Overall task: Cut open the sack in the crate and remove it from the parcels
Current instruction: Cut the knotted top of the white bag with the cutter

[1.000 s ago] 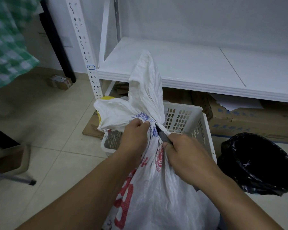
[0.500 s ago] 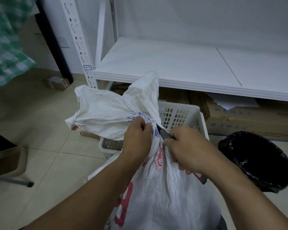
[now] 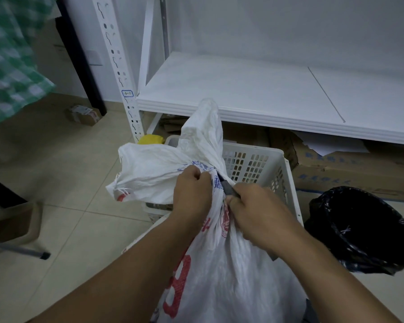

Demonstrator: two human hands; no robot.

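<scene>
Tiled floor (image 3: 68, 183); crate (image 3: 254, 164) half behind sack (image 3: 219, 276), knife (image 3: 226, 188) mostly under right hand (image 3: 259, 213)

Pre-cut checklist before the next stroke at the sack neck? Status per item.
1. Left hand grips the gathered neck of the sack: ok.
2. Right hand holds the cutter, tip at the neck: ok.
3. Left fingers clear of the tip: cannot tell, they sit right beside it.
4. Neck cut through: cannot tell, no opening shows.
5. Sack base seated in the crate: cannot tell, hidden by the sack and arms.
6. Parcels away from the cut line: cannot tell, none visible.
</scene>
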